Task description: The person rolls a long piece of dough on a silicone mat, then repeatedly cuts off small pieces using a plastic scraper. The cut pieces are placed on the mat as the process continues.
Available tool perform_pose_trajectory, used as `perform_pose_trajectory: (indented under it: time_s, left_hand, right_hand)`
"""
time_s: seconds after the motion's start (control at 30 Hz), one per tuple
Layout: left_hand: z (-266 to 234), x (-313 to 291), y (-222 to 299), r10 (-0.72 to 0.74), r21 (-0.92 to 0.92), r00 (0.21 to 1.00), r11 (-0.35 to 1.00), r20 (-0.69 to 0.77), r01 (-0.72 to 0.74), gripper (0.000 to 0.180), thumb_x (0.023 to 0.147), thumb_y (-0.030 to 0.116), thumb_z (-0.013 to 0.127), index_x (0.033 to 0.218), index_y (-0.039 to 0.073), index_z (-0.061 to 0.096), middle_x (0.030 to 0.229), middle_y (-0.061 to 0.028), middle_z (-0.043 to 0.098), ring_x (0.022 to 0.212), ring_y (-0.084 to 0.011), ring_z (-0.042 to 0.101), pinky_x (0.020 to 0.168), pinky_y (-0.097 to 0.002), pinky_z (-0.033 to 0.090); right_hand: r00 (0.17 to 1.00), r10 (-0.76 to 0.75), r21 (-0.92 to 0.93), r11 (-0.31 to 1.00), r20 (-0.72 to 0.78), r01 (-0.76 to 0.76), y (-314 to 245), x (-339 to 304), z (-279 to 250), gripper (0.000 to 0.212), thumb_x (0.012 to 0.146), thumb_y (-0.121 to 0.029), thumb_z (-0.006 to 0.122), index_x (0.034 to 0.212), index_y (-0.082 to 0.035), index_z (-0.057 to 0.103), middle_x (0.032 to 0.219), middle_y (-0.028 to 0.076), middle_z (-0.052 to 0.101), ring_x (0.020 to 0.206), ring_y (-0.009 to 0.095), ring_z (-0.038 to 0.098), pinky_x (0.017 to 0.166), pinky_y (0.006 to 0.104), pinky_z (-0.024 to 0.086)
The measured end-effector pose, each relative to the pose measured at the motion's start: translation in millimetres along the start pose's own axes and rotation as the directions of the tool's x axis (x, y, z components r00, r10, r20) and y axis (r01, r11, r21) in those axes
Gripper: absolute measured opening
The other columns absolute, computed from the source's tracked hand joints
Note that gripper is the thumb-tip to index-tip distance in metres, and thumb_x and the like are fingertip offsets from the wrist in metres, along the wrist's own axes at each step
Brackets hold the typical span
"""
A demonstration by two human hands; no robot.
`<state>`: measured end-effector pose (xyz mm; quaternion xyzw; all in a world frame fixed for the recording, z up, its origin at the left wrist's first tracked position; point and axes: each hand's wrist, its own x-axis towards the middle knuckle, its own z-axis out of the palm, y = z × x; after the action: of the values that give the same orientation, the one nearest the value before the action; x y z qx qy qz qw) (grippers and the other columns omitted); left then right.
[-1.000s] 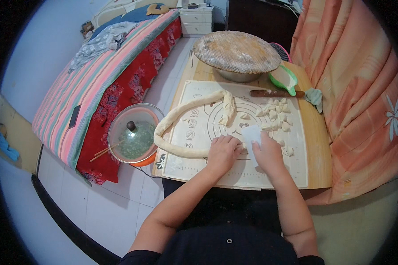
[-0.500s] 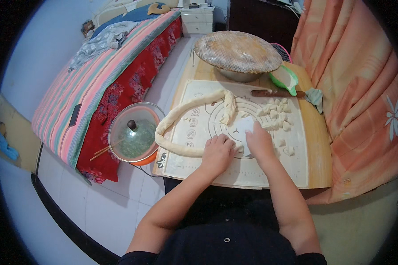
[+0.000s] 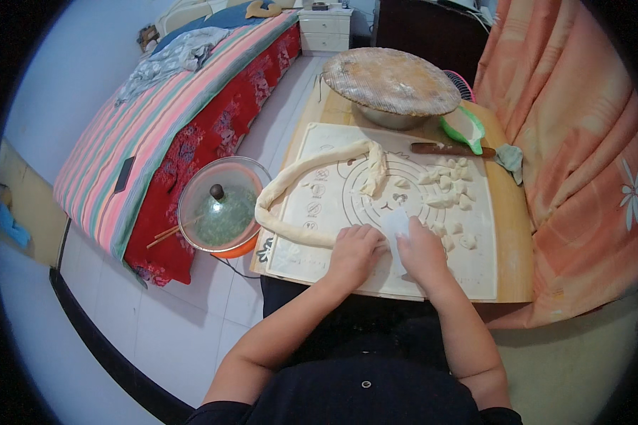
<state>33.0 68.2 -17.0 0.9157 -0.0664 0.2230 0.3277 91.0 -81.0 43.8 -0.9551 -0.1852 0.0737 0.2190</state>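
Note:
A long rope of dough curves in a loop over the white printed baking mat. My left hand is closed over its near end, fingers bent on top of the dough. In my right hand is a white dough scraper, gripped by its edge just right of my left fingertips. The blade's lower part is partly hidden by my hand. Several small cut dough pieces lie scattered to the right on the mat, a few of them close to my right hand.
A round woven lid covers a large bowl at the back. Near it lie a green scoop, a rolling pin and a cloth. Left of the table stands a glass-lidded pot with chopsticks. A curtain hangs at right.
My right hand and the scraper have shifted slightly nearer to me, beside the rope's end. My left hand has moved a little to the right and down. The whole view has turned slightly.

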Motion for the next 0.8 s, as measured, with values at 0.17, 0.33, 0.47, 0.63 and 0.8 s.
perform_pose_trajectory:
  time_s: [0.17, 0.33, 0.47, 0.63, 0.8]
  left_hand:
    - [2, 0, -5, -0.001, 0.048, 0.998, 0.999, 0.056, -0.002, 0.022, 0.078, 0.014, 0.071, 0.096, 0.01, 0.06, 0.093, -0.0073, 0.06, 0.093, -0.0288, 0.058, 0.082, -0.0412, 0.043]
    - [-9, 1, -9, 0.075, 0.079, 0.993, 0.993, 0.095, -0.082, 0.031, 0.076, 0.014, 0.072, 0.105, 0.01, 0.062, 0.102, -0.0091, 0.06, 0.098, -0.0307, 0.058, 0.084, -0.0414, 0.045]
    - [-19, 5, -11, 0.023, 0.102, 0.993, 0.994, 0.118, -0.035, 0.033, 0.078, 0.016, 0.072, 0.109, 0.009, 0.062, 0.102, -0.0104, 0.061, 0.099, -0.0303, 0.058, 0.086, -0.0419, 0.044]
    - [-13, 11, -20, -0.058, 0.084, 0.998, 0.995, -0.005, 0.059, 0.027, 0.08, 0.02, 0.072, 0.102, 0.008, 0.064, 0.092, -0.0085, 0.065, 0.093, -0.0288, 0.06, 0.087, -0.0425, 0.044]
    - [-10, 11, -24, -0.004, 0.124, 0.998, 0.992, -0.065, 0.012, 0.019, 0.08, 0.02, 0.072, 0.093, 0.008, 0.065, 0.09, -0.0071, 0.065, 0.091, -0.0284, 0.061, 0.087, -0.0421, 0.043]
  right_hand:
    - [0.997, -0.057, -0.074, 0.996, -0.046, 0.053, -10, 17, 32, 0.02, 0.091, -0.017, 0.049, 0.102, 0.0, 0.05, 0.092, 0.028, 0.066, 0.088, 0.045, 0.065, 0.079, 0.053, 0.049]
    - [0.986, 0.033, 0.065, 0.998, -0.163, -0.022, 1, 33, 13, 0.023, 0.091, -0.019, 0.054, 0.101, 0.001, 0.05, 0.086, 0.027, 0.066, 0.087, 0.045, 0.064, 0.078, 0.053, 0.049]
    - [0.979, 0.017, 0.08, 0.997, -0.203, -0.001, 8, 18, -15, 0.026, 0.09, -0.021, 0.059, 0.1, 0.001, 0.052, 0.086, 0.027, 0.066, 0.084, 0.046, 0.064, 0.077, 0.0534, 0.049]
    - [0.99, -0.036, 0.107, 0.993, -0.133, 0.05, -8, 4, -13, 0.026, 0.091, -0.022, 0.059, 0.1, 0.002, 0.052, 0.086, 0.027, 0.066, 0.082, 0.046, 0.064, 0.076, 0.0538, 0.049]
    - [0.992, -0.092, 0.066, 0.993, -0.088, 0.098, -12, 12, 1, 0.025, 0.09, -0.02, 0.058, 0.1, 0.002, 0.052, 0.085, 0.027, 0.067, 0.083, 0.046, 0.065, 0.078, 0.0543, 0.049]
